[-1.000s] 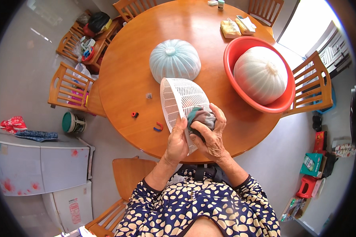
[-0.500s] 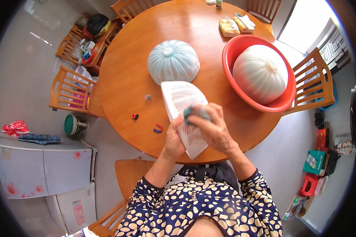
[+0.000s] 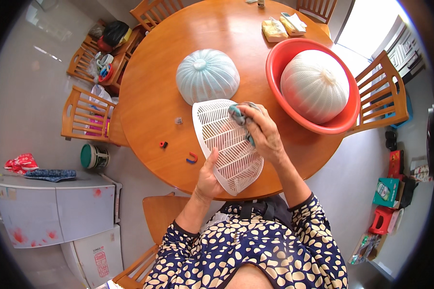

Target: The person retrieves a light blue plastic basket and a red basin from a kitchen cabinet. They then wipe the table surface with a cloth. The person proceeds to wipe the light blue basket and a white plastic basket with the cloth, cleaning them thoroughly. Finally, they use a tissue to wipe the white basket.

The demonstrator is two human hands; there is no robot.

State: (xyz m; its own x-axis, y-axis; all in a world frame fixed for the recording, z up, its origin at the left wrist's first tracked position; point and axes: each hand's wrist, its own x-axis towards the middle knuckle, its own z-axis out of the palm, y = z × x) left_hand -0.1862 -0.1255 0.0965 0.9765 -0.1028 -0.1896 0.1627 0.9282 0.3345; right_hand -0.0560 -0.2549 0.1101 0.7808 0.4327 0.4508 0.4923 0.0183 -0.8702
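My left hand (image 3: 209, 179) grips the lower left rim of a white slotted plastic panel (image 3: 222, 130), thumb on its upper face. The panel is a curved, fan-like segment held tilted over the near side of the table. Bunched in my right hand (image 3: 266, 132) is a grey-teal cloth (image 3: 242, 113), pressed at the panel's upper right edge. Beyond the panel stands a pale blue mesh dome cover (image 3: 207, 77). To the right, a white mesh dome cover (image 3: 316, 86) rests inside a red basin (image 3: 274, 72).
Left of the panel, a red-and-blue horseshoe magnet (image 3: 192, 158), a small red-and-black piece (image 3: 163, 144) and a small clear piece (image 3: 179, 121) lie on the round wooden table (image 3: 149, 91). Tissue packs (image 3: 275, 30) lie at the far right. Wooden chairs (image 3: 381, 91) surround the table.
The panel has turned so its slotted face shows more broadly. My right hand and the cloth have moved up from its middle to its upper right edge.
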